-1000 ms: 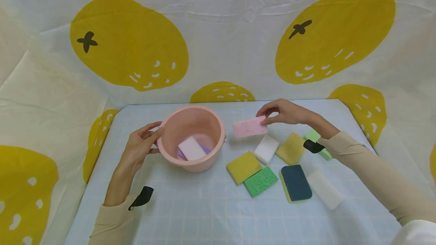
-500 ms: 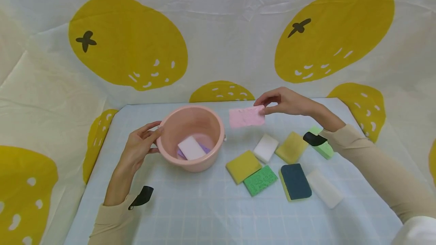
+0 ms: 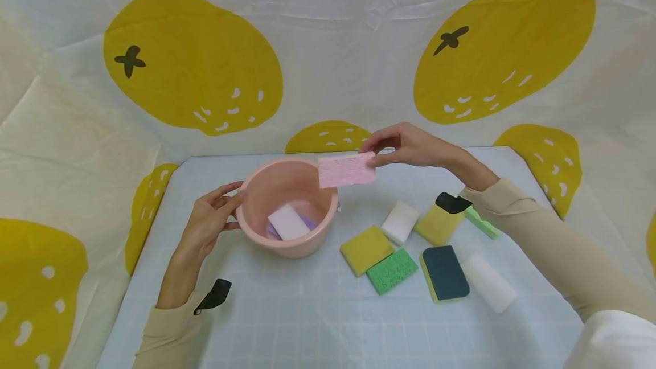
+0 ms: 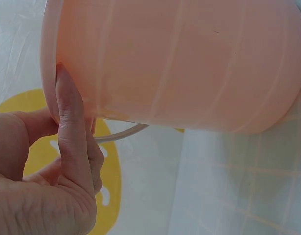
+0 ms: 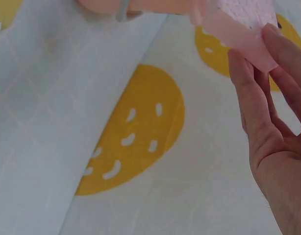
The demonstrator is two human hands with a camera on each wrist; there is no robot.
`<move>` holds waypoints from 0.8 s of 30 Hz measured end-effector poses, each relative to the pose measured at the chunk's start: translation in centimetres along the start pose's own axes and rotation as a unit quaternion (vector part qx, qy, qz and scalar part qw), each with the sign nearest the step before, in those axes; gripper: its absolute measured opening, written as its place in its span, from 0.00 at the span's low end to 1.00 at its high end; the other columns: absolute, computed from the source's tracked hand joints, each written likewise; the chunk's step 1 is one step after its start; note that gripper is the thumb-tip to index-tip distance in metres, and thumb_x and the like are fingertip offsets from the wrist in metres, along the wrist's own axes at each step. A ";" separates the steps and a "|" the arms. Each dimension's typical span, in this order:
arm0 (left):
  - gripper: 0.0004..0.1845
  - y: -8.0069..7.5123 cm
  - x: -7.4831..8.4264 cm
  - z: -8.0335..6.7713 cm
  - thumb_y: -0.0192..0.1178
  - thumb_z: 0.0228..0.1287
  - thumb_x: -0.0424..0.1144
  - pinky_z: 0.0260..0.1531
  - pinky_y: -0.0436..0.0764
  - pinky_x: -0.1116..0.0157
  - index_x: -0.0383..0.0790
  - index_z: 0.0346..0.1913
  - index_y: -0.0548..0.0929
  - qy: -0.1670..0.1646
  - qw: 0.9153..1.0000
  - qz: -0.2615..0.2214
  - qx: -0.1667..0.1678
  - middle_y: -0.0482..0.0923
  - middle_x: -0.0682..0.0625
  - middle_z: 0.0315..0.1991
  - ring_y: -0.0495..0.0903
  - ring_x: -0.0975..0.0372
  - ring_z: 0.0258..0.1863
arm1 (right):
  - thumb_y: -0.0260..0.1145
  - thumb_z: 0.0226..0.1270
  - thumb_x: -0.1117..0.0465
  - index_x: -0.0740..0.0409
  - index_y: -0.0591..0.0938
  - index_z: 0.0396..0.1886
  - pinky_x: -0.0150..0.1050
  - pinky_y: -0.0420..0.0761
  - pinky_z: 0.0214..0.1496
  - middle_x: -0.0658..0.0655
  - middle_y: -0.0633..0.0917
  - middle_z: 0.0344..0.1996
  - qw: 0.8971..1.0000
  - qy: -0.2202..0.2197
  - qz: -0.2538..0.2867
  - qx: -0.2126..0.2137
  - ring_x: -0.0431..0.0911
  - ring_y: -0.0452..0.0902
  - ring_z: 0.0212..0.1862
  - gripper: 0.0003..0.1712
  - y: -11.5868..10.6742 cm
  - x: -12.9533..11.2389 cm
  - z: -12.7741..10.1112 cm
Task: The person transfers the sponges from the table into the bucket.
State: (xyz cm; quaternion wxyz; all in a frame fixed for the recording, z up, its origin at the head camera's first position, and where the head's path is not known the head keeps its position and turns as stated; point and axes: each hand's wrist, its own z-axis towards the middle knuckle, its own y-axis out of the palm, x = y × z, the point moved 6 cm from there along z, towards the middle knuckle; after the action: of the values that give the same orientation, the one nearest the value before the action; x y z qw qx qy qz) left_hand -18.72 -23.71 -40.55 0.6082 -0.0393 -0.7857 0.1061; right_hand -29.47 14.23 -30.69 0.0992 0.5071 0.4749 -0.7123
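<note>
The pink sponge [image 3: 347, 170] has been lifted and carried to the left. A second ago it was held low, just beside the small white block [image 3: 400, 222] on the worktop [image 3: 287, 312]; now its left end is seen across the right edge of the pink bucket [image 3: 269, 192]. The gap at the side has been closed, so most of the carrying seems to be done, though the sponge has not been let go. Whether the rim is being touched cannot be told.

The bucket has been kept in the same spot. Its left rim is pinched by the left grip [image 3: 207, 218], so it is likely being kept steady. Inside it, a white sponge [image 3: 288, 222] is seen lying on a purple sponge [image 3: 309, 224], and neither has been moved.

The pink sponge is gripped at its right end by the right grip [image 3: 410, 144], between thumb and fingers. In the head view its long way is laid from left to right, almost level, with the left end dipped a tiny bit. The free short end is pointed left, at the bucket's mouth, and a wide, bumpy face is shown to the head camera. It was slanted more a second ago. How far the face is tipped cannot be told for sure.
</note>
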 end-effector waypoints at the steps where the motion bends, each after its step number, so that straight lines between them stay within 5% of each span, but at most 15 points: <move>1: 0.34 0.0 0.0 0.0 0.65 0.71 0.53 0.36 0.88 0.65 0.41 0.74 0.72 0.000 1.000 -0.001 0.000 0.81 0.52 0.39 0.83 0.65 0.33 | 0.75 0.66 0.62 0.57 0.87 0.53 0.41 0.85 0.55 0.54 0.88 0.48 1.000 -0.001 0.001 -0.001 0.49 0.82 0.51 0.16 0.2 -0.1 0.3; 15: 0.34 0.0 -0.1 0.2 0.65 0.71 0.53 0.36 0.88 0.64 0.41 0.73 0.73 0.000 1.000 0.001 0.001 0.81 0.51 0.39 0.83 0.65 0.34 | 0.75 0.66 0.62 0.58 0.88 0.53 0.41 0.84 0.57 0.54 0.88 0.48 0.999 -0.018 0.035 -0.024 0.49 0.83 0.51 0.16 3.5 -1.4 4.0; 24: 0.34 0.0 -0.2 0.3 0.65 0.71 0.54 0.37 0.88 0.65 0.42 0.73 0.72 -0.006 1.000 0.008 0.011 0.81 0.50 0.40 0.83 0.65 0.34 | 0.76 0.65 0.63 0.59 0.88 0.51 0.40 0.84 0.57 0.52 0.89 0.46 0.998 -0.046 0.012 -0.035 0.46 0.83 0.49 0.15 5.9 -1.9 6.1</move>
State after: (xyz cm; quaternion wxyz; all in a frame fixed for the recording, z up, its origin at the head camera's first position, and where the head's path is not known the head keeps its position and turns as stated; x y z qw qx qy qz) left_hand -18.96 -23.83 -40.83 0.6028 -0.0386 -0.7879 0.1197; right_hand -28.78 5.73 -32.31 0.1467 0.4759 0.4885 -0.7165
